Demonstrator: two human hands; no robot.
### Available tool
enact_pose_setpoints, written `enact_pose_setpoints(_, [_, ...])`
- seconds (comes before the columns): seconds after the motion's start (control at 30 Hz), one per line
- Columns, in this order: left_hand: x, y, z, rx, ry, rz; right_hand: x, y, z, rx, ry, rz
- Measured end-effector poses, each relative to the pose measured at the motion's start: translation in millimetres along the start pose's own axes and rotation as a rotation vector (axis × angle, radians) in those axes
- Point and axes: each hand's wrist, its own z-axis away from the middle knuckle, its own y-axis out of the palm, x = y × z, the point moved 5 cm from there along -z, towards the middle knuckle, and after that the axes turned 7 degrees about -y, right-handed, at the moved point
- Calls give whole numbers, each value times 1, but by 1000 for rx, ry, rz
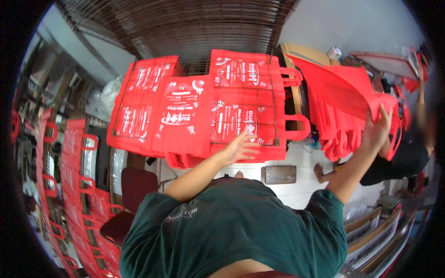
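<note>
My right hand (378, 127) is closed on the edge of a red tote bag (343, 85), which lifts and folds above a pile of red bags (336, 136) on the right. My left hand (238, 149) has its fingers apart and holds nothing. It hovers by the near edge of a wire drying rack (276, 141), where several red tote bags (183, 109) with white print lie flat, some with handles sticking out to the right. Thin rack wires cross over some of them. The palm of my right hand is partly hidden.
Stacked wire racks (185, 23) rise behind the bags. More red bags hang on racks (76, 162) at the left, near a dark red chair (136, 190). A low stool (279, 175) stands on the tiled floor. Another person (403, 160) is at the right; framed panels (375, 238) lean below.
</note>
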Motion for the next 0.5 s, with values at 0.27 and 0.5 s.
enact_pose_setpoints(0.27, [-72,16,54,233,144,488,85,74,96,193,203,-39])
enact_pose_setpoints(0.5, [-55,-80,93,-30,174,547,87,108,151,222,254,32])
